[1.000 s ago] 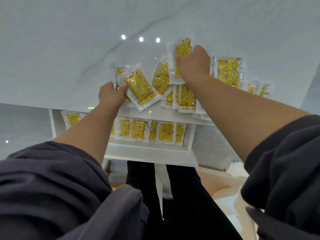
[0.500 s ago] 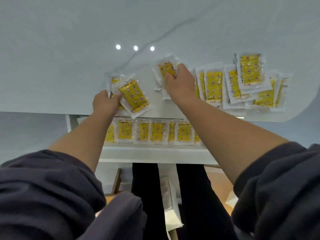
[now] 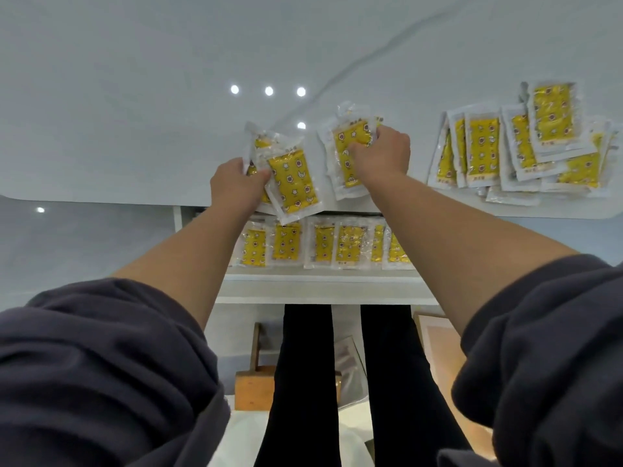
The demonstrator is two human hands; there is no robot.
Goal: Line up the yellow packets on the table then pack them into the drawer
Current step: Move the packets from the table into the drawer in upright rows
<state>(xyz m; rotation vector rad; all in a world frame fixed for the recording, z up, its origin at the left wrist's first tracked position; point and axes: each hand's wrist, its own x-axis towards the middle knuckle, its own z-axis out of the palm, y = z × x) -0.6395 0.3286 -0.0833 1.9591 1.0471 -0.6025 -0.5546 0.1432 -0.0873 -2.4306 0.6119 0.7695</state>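
Packets [image 3: 522, 146] are lying overlapped on the table [image 3: 135, 96], well right of the right hand [image 3: 381, 156], whose curled fingers are gripping one upright packet [image 3: 347, 153]. The left hand [image 3: 236, 183] is pinching a tilted packet [image 3: 293, 183] just beside it. A row [image 3: 286, 242] is sitting in the drawer [image 3: 320, 288] below both hands.

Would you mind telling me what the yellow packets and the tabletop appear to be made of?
Yellow packets: probably thin clear plastic film, glossy, judging by crinkled see-through edges that glint. Tabletop: smooth glossy white slab with a grey vein, mirroring round lights; stone or laminate, cannot tell.
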